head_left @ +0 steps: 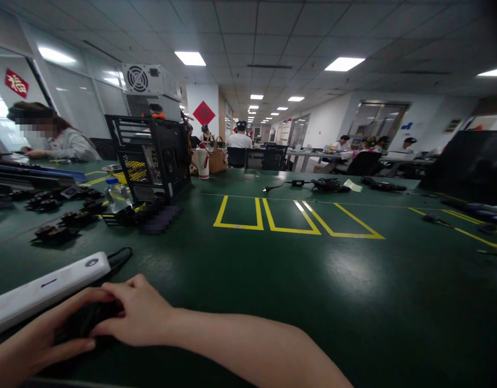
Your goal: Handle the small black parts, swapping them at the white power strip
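Observation:
Both my hands rest at the near left edge of the green table (273, 291). My right hand (139, 315) reaches across from the right, fingers curled over a small black object (89, 318). From the lower left, my left hand (42, 337) closes round the same black object. What the object is stays mostly hidden by my fingers. A white power strip (42, 291) with a black cable (119, 257) lies just beyond my hands.
A black computer case (151, 159) stands at the left, a water bottle (115, 195) and several black parts (66, 218) beside it. Yellow tape boxes (289, 215) mark the table's middle. Cables and an adapter (325, 185) lie further back. A seated person (62, 140) works at far left; others sit behind.

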Motion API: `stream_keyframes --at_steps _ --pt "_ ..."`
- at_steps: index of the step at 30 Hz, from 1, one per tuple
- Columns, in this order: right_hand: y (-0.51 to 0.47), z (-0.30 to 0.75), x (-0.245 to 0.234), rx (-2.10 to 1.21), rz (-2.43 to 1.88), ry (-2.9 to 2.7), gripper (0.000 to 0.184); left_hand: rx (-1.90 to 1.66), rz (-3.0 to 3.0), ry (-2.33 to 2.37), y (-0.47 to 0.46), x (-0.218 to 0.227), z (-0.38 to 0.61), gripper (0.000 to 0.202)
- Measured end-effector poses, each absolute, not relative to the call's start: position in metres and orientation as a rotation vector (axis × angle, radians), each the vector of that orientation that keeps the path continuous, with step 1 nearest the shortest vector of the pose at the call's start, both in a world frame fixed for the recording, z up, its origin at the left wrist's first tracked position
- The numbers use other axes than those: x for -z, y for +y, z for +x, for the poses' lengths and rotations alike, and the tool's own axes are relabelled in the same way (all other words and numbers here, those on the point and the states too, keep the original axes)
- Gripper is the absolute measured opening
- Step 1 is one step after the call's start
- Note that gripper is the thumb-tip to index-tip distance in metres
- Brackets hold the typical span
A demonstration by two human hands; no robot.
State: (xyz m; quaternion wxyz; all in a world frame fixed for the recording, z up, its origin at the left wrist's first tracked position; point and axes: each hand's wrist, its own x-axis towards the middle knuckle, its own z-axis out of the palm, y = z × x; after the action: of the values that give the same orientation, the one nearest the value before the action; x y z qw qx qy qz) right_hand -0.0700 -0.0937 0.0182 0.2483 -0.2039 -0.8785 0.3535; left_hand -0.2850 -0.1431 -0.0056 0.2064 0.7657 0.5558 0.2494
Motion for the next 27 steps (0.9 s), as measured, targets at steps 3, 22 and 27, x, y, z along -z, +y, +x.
stream_keyframes --at_steps 3,22,27 --pt "-0.084 -0.051 -0.018 -0.899 -0.66 -2.325 0.062 -0.827 2.066 1.62 -0.132 0.0 -0.252 0.06" --pt "0.001 0.195 -0.013 -0.779 -1.1 -1.834 0.048 -0.955 2.279 0.999 0.027 -0.017 0.022 0.061" --pt "-0.008 0.194 -0.012 -0.915 -1.05 -1.777 0.039 -0.947 2.358 1.011 0.014 -0.018 0.018 0.064"
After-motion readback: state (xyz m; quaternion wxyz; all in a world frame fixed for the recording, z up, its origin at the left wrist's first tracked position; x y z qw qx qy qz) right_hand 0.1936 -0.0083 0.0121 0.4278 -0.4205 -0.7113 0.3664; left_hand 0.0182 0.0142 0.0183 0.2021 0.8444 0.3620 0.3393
